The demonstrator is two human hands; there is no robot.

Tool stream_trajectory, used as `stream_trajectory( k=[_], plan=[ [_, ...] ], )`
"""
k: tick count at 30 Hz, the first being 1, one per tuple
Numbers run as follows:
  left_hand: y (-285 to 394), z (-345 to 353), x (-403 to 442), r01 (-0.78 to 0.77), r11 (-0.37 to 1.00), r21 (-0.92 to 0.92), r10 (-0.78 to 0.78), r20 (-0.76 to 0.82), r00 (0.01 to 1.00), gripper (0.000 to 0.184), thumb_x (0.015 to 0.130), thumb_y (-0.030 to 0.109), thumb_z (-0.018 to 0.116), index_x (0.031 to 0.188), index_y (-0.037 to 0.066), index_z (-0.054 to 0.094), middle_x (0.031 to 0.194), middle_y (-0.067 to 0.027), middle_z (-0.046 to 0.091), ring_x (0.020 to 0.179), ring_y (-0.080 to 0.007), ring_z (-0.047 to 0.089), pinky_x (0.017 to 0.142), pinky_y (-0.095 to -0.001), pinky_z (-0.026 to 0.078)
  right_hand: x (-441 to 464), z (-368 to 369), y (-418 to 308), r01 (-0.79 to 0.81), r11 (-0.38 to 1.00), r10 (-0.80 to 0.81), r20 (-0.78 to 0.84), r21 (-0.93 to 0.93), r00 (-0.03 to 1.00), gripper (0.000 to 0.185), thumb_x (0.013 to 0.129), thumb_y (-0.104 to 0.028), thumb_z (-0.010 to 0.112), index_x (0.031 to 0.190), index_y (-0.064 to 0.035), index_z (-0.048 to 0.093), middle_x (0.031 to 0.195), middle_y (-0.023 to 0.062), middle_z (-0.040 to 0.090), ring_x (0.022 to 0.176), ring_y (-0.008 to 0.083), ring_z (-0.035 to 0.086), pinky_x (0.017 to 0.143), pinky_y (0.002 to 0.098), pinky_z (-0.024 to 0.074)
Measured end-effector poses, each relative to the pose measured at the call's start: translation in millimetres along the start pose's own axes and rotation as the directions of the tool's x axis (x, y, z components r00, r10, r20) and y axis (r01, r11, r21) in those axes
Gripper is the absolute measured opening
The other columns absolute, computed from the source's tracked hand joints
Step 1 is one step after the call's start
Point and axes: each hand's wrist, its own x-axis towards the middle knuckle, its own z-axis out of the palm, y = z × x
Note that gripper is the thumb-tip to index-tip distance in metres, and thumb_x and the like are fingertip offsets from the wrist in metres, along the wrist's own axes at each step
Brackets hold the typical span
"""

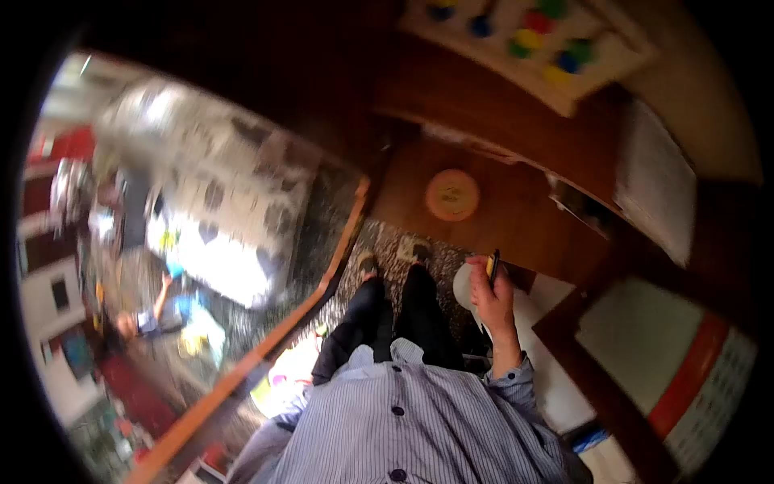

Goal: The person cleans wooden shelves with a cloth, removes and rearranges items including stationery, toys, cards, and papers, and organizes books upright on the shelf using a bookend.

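My right hand [495,302] is closed around a slim yellow-and-black stick-like thing [493,263], whose upper end sticks out past the fingers. Its exact kind cannot be made out. Beside this hand, partly behind it, is a rounded white object [463,286]. My left hand is out of sight; only the striped sleeve on that side shows at the lower left. Ahead of my feet, a round orange disc-like thing [452,195] is on a brown wooden surface.
A tilted orange-brown edge [322,286] borders a bright area at left, where a patterned bed [230,202] and a person's raised arm [163,297] appear. A board with coloured pieces [532,40] lies at the top. A dark-framed panel [645,339] stands at right.
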Motion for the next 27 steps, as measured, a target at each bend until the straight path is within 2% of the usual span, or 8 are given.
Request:
stream_trajectory(
  k=[3,5,8,12,18,20,23,27],
  plan=[
    [10.1,-18.7,33.7,-0.123,0.989,0.081,0.121,0.036,0.992,0.028,0.078,0.012,0.058,0.104,0.007,0.051,0.09,-0.0167,0.058,0.084,-0.0335,0.057,0.074,-0.041,0.046,8.8,5.7,-49.2,-0.106,0.71,-0.076,0.226,0.697,0.971,0.034,0.096,-0.028,0.046,0.12,-0.0042,0.051,0.087,0.0098,0.062,0.072,0.0178,0.058,0.059,0.0245,0.0423],
    [0.2,-22.9,40.5,-0.21,0.971,0.115,0.205,0.05,0.977,0.028,0.077,0.012,0.058,0.104,0.007,0.052,0.09,-0.017,0.058,0.084,-0.0341,0.057,0.074,-0.0415,0.046,-11.2,33.7,-83.7,-0.003,0.674,-0.16,0.149,0.738,0.976,0.04,0.096,-0.03,0.045,0.126,-0.0031,0.047,0.083,0.0084,0.06,0.055,0.0142,0.054,0.046,0.0208,0.0362],
    [12.3,-24.9,44.6,-0.324,0.931,0.166,0.316,0.071,0.946,0.028,0.077,0.013,0.059,0.104,0.007,0.052,0.09,-0.0175,0.059,0.084,-0.035,0.057,0.074,-0.0421,0.046,-22.5,40.8,-132.5,-0.051,0.578,-0.116,0.144,0.814,0.983,0.045,0.095,-0.021,0.041,0.135,-0.0006,0.036,0.108,0.0191,0.06,0.088,0.0242,0.064,0.059,0.0232,0.0499],
    [52.1,-5.2,47.6,-0.412,0.891,0.193,0.411,0.046,0.911,0.029,0.077,0.014,0.059,0.104,0.007,0.052,0.09,-0.0182,0.059,0.084,-0.0362,0.057,0.074,-0.0429,0.046,-13.5,15.6,-154.7,-0.096,0.594,-0.287,0.323,0.799,0.902,0.05,0.091,-0.012,0.039,0.138,0.0007,0.029,0.134,0.0268,0.04,0.124,0.0364,0.044,0.1,0.0407,0.043],
    [236.4,18.9,25.2,-0.437,0.898,-0.041,0.438,0.0,0.899,0.035,0.074,0.004,0.052,0.109,0.001,0.048,0.102,-0.0221,0.057,0.099,-0.0404,0.052,0.085,-0.0408,0.043,-0.7,-37.2,-193.9,-0.02,0.688,-0.321,0.328,0.726,0.888,0.049,0.092,-0.011,0.039,0.138,0.0033,0.028,0.134,0.0277,0.04,0.125,0.0364,0.042,0.102,0.0417,0.0406],
    [294.7,21.9,24.1,-0.589,0.766,-0.258,0.593,-0.073,0.802,0.028,0.088,0.006,0.047,0.116,0.006,0.047,0.095,-0.0073,0.054,0.083,-0.0137,0.051,0.072,-0.028,0.044,-2.6,-53.1,-200.5,0.009,0.727,-0.317,0.324,0.687,0.891,0.049,0.092,-0.01,0.039,0.138,0.0038,0.028,0.132,0.0276,0.041,0.123,0.0361,0.044,0.101,0.0419,0.0414],
    [417.6,-12.6,-20.8,-0.126,0.322,-0.938,0.551,0.078,0.831,0.047,0.09,0.02,0.054,0.132,0.01,0.037,0.098,-0.0062,0.053,0.078,-0.0139,0.053,0.066,-0.0284,0.045,-1.9,-62.5,-205.3,0.075,0.769,-0.331,0.295,0.635,0.896,0.046,0.093,-0.01,0.039,0.136,0.0052,0.03,0.128,0.0274,0.046,0.118,0.0353,0.049,0.099,0.0421,0.0432],
    [517.2,-32.1,-37.6,0.153,0.041,-0.987,0.728,0.134,0.673,0.061,0.091,0.034,0.049,0.14,0.004,0.028,0.117,-0.0125,0.055,0.103,-0.0246,0.058,0.085,-0.0378,0.051,-8.2,-62.4,-205.0,0.136,0.808,-0.294,0.192,0.573,0.936,0.037,0.094,-0.01,0.043,0.128,0.0042,0.04,0.114,0.0226,0.055,0.1,0.0299,0.06,0.085,0.0385,0.0513]
  ],
)
